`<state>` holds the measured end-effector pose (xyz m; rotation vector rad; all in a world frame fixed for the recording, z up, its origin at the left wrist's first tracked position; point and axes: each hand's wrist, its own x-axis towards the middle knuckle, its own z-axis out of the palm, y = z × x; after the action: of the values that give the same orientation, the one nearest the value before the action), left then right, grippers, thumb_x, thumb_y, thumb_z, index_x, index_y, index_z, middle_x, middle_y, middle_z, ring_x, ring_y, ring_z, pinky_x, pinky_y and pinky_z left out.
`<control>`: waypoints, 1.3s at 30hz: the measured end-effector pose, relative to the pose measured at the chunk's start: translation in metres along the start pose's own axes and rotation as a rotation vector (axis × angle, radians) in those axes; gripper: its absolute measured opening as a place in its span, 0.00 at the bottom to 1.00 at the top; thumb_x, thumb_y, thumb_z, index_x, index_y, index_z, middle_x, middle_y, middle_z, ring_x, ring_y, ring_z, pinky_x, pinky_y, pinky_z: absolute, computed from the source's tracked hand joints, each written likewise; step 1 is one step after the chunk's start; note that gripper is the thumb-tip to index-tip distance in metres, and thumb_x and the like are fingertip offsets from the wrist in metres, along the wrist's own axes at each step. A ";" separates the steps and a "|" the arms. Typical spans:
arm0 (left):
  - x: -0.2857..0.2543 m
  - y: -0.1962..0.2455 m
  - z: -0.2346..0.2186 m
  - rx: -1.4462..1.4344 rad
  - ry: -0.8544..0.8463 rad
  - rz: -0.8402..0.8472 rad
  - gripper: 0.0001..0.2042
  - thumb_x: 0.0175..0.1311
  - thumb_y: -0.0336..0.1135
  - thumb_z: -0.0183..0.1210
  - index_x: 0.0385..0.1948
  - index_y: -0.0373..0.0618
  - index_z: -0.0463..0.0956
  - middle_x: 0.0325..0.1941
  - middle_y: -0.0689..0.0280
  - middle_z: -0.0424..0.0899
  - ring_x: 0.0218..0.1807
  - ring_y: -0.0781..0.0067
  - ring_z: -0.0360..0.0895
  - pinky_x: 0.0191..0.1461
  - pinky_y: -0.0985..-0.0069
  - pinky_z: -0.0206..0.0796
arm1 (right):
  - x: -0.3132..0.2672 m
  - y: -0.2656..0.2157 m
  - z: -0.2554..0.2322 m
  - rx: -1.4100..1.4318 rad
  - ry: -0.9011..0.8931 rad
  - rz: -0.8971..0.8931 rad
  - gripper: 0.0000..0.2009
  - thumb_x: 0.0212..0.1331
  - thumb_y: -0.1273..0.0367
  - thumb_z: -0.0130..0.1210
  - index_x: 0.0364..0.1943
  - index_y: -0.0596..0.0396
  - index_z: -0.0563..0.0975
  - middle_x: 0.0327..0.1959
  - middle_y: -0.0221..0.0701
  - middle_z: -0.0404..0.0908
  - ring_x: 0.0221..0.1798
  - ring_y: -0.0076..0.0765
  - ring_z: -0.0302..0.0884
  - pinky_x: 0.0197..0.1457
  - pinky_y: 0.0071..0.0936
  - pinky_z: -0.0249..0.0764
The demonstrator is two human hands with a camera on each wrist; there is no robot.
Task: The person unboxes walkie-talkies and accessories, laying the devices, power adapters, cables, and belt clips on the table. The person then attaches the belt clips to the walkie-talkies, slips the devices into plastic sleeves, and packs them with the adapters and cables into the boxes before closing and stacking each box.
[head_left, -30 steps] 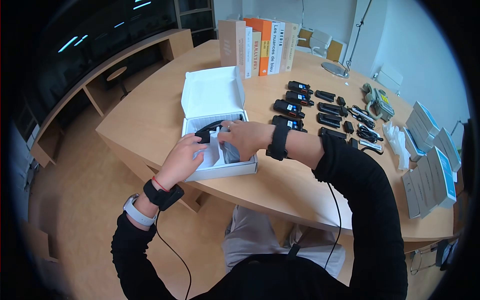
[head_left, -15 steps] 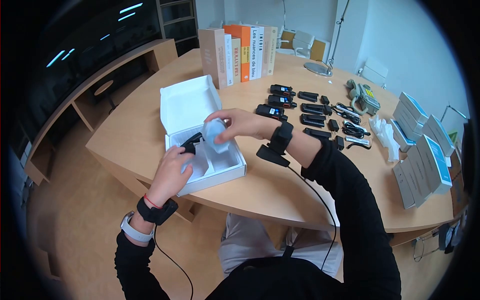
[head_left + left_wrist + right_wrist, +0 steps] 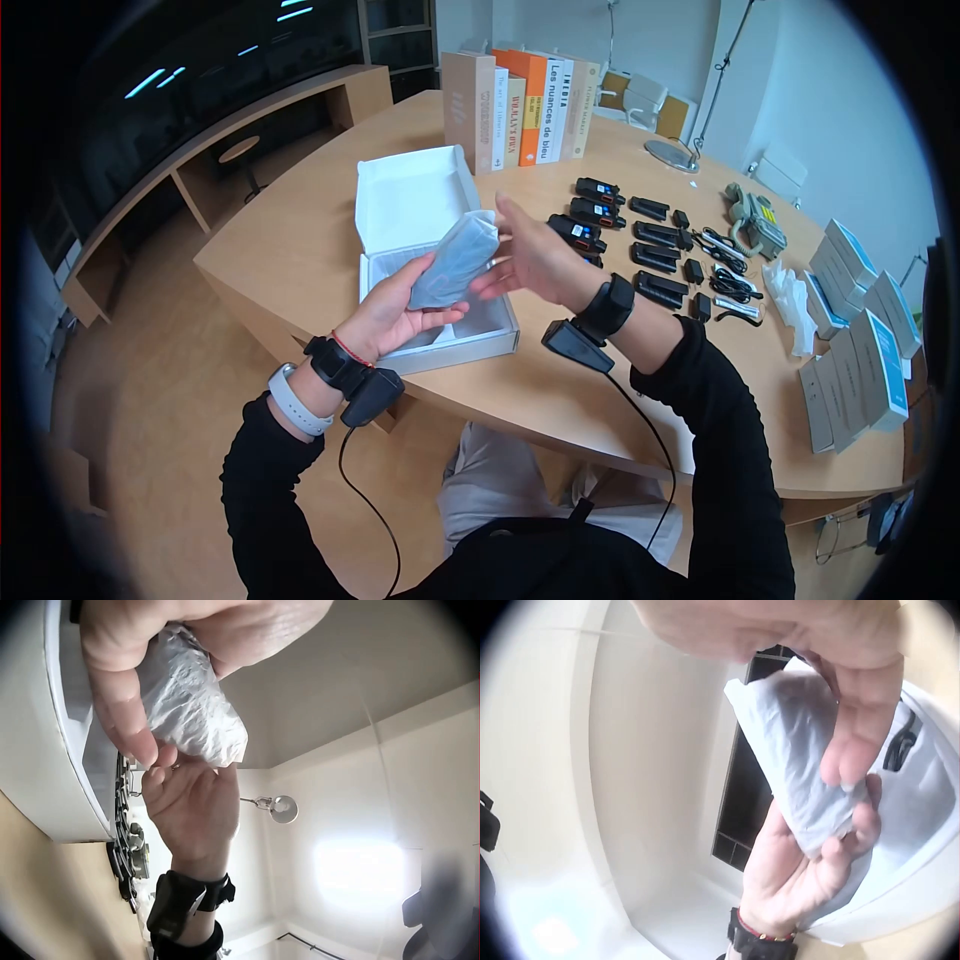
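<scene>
A wrapped packet (image 3: 456, 262) in thin whitish wrapping is held above the open white box (image 3: 440, 354). The left hand (image 3: 388, 312) grips its lower end, palm up with fingers curled round it; in the right wrist view this hand (image 3: 799, 877) shows beneath the packet (image 3: 795, 750). At the packet's right side is the right hand (image 3: 545, 255), fingers spread and slightly bent. In the left wrist view the right hand (image 3: 195, 810) shows its palm, close to the packet's end (image 3: 191, 705); whether it touches is unclear. A black cable (image 3: 901, 746) lies in the box.
Black radios (image 3: 597, 213), clips, small adapters and cables (image 3: 735, 283) lie in rows on the table (image 3: 300, 215). Books (image 3: 515, 110) stand behind the box. At the right are a telephone (image 3: 758, 222), clear plastic bags (image 3: 792, 300), several white boxes (image 3: 850, 385) and a lamp base (image 3: 670, 155).
The packet has come up out of the box in the right hand and now rests in the left hand. The left hand has left the box's inside and turned palm up; the right fingers have loosened.
</scene>
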<state>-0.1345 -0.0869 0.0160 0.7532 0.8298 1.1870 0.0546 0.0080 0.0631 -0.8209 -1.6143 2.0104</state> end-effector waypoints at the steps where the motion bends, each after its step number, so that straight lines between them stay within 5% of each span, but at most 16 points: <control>1: 0.000 -0.001 -0.002 -0.002 0.008 0.005 0.23 0.70 0.47 0.41 0.58 0.39 0.60 0.51 0.51 0.74 0.46 0.55 0.78 0.45 0.66 0.77 | 0.001 -0.003 0.002 -0.002 -0.009 0.001 0.28 0.64 0.48 0.35 0.56 0.58 0.65 0.44 0.43 0.71 0.36 0.41 0.78 0.39 0.37 0.78; 4: -0.002 -0.002 -0.003 -0.100 -0.025 0.000 0.23 0.70 0.47 0.41 0.57 0.38 0.61 0.50 0.49 0.74 0.46 0.52 0.78 0.45 0.66 0.77 | 0.006 -0.011 0.013 -0.310 0.124 -0.118 0.20 0.63 0.55 0.46 0.45 0.59 0.73 0.33 0.34 0.74 0.28 0.29 0.74 0.29 0.27 0.72; 7: -0.003 -0.002 -0.005 -0.218 -0.145 -0.016 0.24 0.69 0.49 0.42 0.57 0.38 0.61 0.48 0.49 0.74 0.47 0.53 0.77 0.49 0.65 0.75 | 0.016 -0.019 0.024 -0.585 0.323 -0.488 0.06 0.59 0.71 0.54 0.28 0.60 0.76 0.17 0.24 0.72 0.21 0.19 0.68 0.25 0.18 0.65; 10: -0.005 -0.003 -0.011 -0.458 -0.201 -0.023 0.27 0.68 0.51 0.41 0.57 0.34 0.58 0.50 0.45 0.72 0.49 0.48 0.76 0.49 0.62 0.76 | 0.012 -0.032 0.032 -0.796 0.372 -0.773 0.07 0.60 0.71 0.54 0.29 0.60 0.76 0.19 0.24 0.74 0.22 0.17 0.68 0.25 0.18 0.64; 11: -0.007 -0.001 -0.010 -0.458 -0.198 -0.021 0.27 0.68 0.51 0.41 0.57 0.34 0.58 0.50 0.45 0.72 0.49 0.48 0.76 0.49 0.62 0.76 | 0.011 -0.038 0.037 -0.701 0.362 -0.852 0.09 0.54 0.69 0.57 0.28 0.63 0.77 0.21 0.41 0.77 0.22 0.37 0.74 0.28 0.31 0.69; 12: -0.009 0.000 -0.009 -0.512 -0.191 -0.002 0.28 0.68 0.51 0.41 0.57 0.34 0.58 0.50 0.45 0.71 0.49 0.48 0.76 0.49 0.62 0.76 | 0.009 -0.044 0.042 -0.700 0.357 -0.852 0.09 0.54 0.69 0.57 0.28 0.63 0.77 0.21 0.41 0.77 0.22 0.37 0.74 0.28 0.31 0.69; 16: -0.013 0.004 -0.005 -0.570 -0.175 0.041 0.29 0.68 0.52 0.42 0.57 0.34 0.58 0.51 0.44 0.71 0.48 0.51 0.76 0.50 0.64 0.76 | 0.003 -0.064 0.055 -0.606 0.301 -0.924 0.09 0.56 0.68 0.56 0.28 0.63 0.77 0.20 0.36 0.76 0.23 0.30 0.72 0.28 0.27 0.68; 18: -0.016 0.005 -0.004 -0.568 -0.146 0.063 0.28 0.67 0.52 0.42 0.56 0.34 0.60 0.50 0.46 0.72 0.48 0.52 0.76 0.49 0.65 0.76 | 0.000 -0.072 0.058 -0.497 0.210 -0.896 0.07 0.61 0.68 0.54 0.32 0.58 0.75 0.21 0.20 0.71 0.27 0.14 0.65 0.32 0.15 0.62; 19: -0.017 0.004 -0.003 -0.569 -0.119 0.084 0.28 0.67 0.52 0.43 0.55 0.34 0.61 0.49 0.47 0.73 0.47 0.54 0.77 0.49 0.66 0.77 | 0.001 -0.073 0.056 -0.414 0.190 -0.929 0.08 0.59 0.67 0.54 0.33 0.60 0.76 0.23 0.25 0.75 0.27 0.18 0.69 0.29 0.20 0.66; 24: -0.019 -0.003 -0.019 -0.426 0.031 0.198 0.23 0.66 0.49 0.48 0.52 0.38 0.66 0.48 0.54 0.76 0.46 0.58 0.78 0.45 0.69 0.78 | -0.016 -0.087 0.027 -0.133 0.141 -0.917 0.06 0.58 0.68 0.55 0.35 0.55 0.77 0.24 0.22 0.74 0.27 0.16 0.68 0.29 0.17 0.64; 27: -0.026 0.000 -0.021 -0.331 0.068 0.282 0.20 0.65 0.47 0.51 0.51 0.42 0.68 0.47 0.57 0.77 0.46 0.61 0.78 0.43 0.70 0.79 | -0.025 -0.094 0.000 -0.199 0.271 -1.182 0.05 0.59 0.69 0.54 0.35 0.55 0.76 0.24 0.24 0.75 0.28 0.16 0.69 0.30 0.19 0.66; 29: -0.035 0.007 -0.015 -0.214 0.090 0.337 0.19 0.65 0.48 0.52 0.49 0.43 0.70 0.46 0.58 0.78 0.47 0.65 0.78 0.43 0.71 0.78 | -0.033 -0.094 -0.009 -0.626 0.690 -1.403 0.04 0.59 0.70 0.53 0.35 0.55 0.76 0.25 0.29 0.78 0.28 0.22 0.74 0.30 0.23 0.69; 30: -0.037 0.009 -0.012 -0.213 0.087 0.339 0.19 0.65 0.48 0.52 0.49 0.43 0.70 0.46 0.58 0.78 0.47 0.65 0.78 0.43 0.71 0.78 | -0.028 -0.081 -0.014 -0.920 0.733 -1.443 0.05 0.56 0.73 0.52 0.36 0.56 0.75 0.27 0.35 0.79 0.29 0.33 0.77 0.32 0.28 0.72; 31: -0.039 0.013 -0.011 -0.134 0.129 0.382 0.20 0.65 0.48 0.52 0.49 0.42 0.70 0.46 0.58 0.78 0.47 0.66 0.78 0.44 0.72 0.78 | -0.029 -0.065 -0.001 -1.039 0.548 -1.405 0.06 0.53 0.75 0.51 0.35 0.54 0.74 0.28 0.36 0.78 0.31 0.42 0.77 0.33 0.32 0.73; 34: -0.048 0.026 -0.013 0.037 0.181 0.478 0.21 0.65 0.49 0.52 0.48 0.39 0.69 0.47 0.57 0.78 0.46 0.67 0.78 0.45 0.73 0.77 | -0.027 -0.018 0.022 -1.519 -0.125 -1.155 0.05 0.48 0.77 0.49 0.30 0.56 0.71 0.30 0.38 0.74 0.34 0.45 0.77 0.37 0.37 0.73; 39: -0.068 0.031 -0.009 0.074 0.356 0.586 0.20 0.66 0.50 0.49 0.45 0.39 0.71 0.42 0.60 0.79 0.42 0.72 0.78 0.41 0.75 0.77 | -0.020 0.012 0.024 -1.487 -0.194 -1.073 0.03 0.51 0.75 0.51 0.30 0.57 0.73 0.35 0.36 0.75 0.33 0.44 0.76 0.36 0.37 0.73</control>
<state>-0.1682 -0.1465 0.0482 0.8922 0.9813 1.8593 0.0534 -0.0246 0.0586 0.0365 -2.6816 -0.0316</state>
